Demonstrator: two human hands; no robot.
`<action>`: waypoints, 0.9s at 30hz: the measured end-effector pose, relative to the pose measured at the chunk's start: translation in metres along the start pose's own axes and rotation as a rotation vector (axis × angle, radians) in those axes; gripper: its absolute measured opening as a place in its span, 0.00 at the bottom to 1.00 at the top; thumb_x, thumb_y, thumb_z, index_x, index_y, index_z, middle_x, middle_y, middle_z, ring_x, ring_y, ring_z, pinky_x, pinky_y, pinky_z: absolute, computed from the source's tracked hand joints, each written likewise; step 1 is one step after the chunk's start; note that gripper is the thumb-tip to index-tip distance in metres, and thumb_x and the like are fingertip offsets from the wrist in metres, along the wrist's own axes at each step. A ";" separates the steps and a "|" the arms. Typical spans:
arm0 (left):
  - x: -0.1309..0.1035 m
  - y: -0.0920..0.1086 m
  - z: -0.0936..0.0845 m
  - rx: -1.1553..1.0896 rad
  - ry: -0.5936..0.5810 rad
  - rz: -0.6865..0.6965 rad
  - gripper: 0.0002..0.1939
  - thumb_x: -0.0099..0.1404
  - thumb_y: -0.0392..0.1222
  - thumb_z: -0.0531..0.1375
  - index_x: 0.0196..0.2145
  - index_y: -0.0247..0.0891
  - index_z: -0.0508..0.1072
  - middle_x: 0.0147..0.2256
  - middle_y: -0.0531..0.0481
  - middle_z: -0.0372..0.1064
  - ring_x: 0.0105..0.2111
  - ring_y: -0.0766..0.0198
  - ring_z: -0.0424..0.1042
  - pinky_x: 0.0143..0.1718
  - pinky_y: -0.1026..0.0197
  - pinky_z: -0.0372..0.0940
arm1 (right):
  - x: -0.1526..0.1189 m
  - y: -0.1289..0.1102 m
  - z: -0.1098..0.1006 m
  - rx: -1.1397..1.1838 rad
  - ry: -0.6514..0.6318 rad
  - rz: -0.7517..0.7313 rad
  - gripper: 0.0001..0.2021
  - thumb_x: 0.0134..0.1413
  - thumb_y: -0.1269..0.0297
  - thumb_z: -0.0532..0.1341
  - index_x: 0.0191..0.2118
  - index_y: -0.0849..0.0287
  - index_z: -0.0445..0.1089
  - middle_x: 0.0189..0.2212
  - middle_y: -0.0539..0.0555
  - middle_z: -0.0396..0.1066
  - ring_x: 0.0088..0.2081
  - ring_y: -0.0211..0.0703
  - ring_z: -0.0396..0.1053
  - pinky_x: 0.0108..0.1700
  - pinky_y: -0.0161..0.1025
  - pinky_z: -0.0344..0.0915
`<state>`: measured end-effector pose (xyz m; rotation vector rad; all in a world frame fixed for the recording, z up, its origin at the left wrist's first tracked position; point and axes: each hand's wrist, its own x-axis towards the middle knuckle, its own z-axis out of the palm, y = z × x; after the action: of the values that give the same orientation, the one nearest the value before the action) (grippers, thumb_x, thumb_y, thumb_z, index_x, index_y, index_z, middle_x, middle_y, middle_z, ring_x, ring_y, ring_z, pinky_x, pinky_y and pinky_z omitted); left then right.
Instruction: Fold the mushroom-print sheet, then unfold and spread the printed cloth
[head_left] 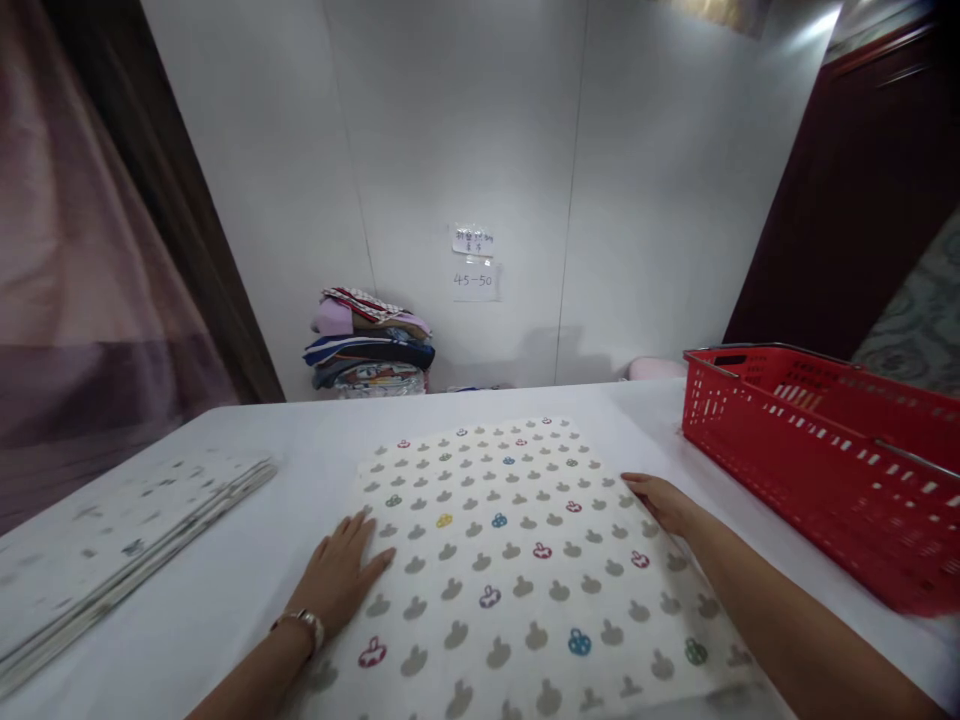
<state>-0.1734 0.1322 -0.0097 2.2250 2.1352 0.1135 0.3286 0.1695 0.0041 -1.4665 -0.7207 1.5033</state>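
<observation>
A white cloth [480, 560] printed with grey and coloured mushrooms lies spread flat on the white table in front of me. On its left edge rests my left hand [341, 570], fingers stretched out and thumb apart, with a bracelet at the wrist. Across from it, my right hand [664, 503] lies along the cloth's right edge, its fingers reaching forward. Neither hand grips the fabric. The near edge of the cloth runs toward the bottom of the view, where part of it is cut off.
A folded stack of printed cloth [150, 540] lies at left on the table [300, 430]. To the right stands a red plastic basket [795, 460]. Behind the table are a pile of folded fabrics [367, 345] and a white wall with paper labels [474, 281]. A curtain [97, 300] hangs at left.
</observation>
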 end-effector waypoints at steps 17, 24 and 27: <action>0.003 -0.007 0.004 0.102 -0.033 0.033 0.33 0.58 0.56 0.44 0.57 0.37 0.56 0.60 0.48 0.43 0.60 0.55 0.39 0.58 0.49 0.43 | 0.028 -0.012 0.005 -0.215 0.214 -0.061 0.21 0.43 0.75 0.60 0.47 0.64 0.64 0.18 0.50 0.69 0.22 0.39 0.68 0.23 0.33 0.65; 0.024 0.018 -0.016 0.038 -0.053 -0.084 0.32 0.61 0.57 0.43 0.57 0.35 0.56 0.60 0.44 0.43 0.60 0.57 0.41 0.58 0.49 0.39 | 0.032 -0.021 0.005 -0.251 0.090 -0.021 0.23 0.45 0.71 0.60 0.50 0.63 0.61 0.24 0.54 0.73 0.28 0.42 0.71 0.29 0.35 0.68; 0.054 0.027 -0.018 0.018 -0.053 -0.059 0.34 0.61 0.59 0.42 0.58 0.35 0.53 0.61 0.44 0.41 0.61 0.57 0.39 0.59 0.51 0.38 | 0.053 -0.022 0.006 -0.153 0.012 0.049 0.25 0.44 0.70 0.59 0.51 0.59 0.59 0.33 0.60 0.73 0.32 0.47 0.72 0.32 0.38 0.70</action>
<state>-0.1462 0.1850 0.0119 2.1464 2.1807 0.0328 0.3326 0.2272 0.0001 -1.6162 -0.8124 1.5026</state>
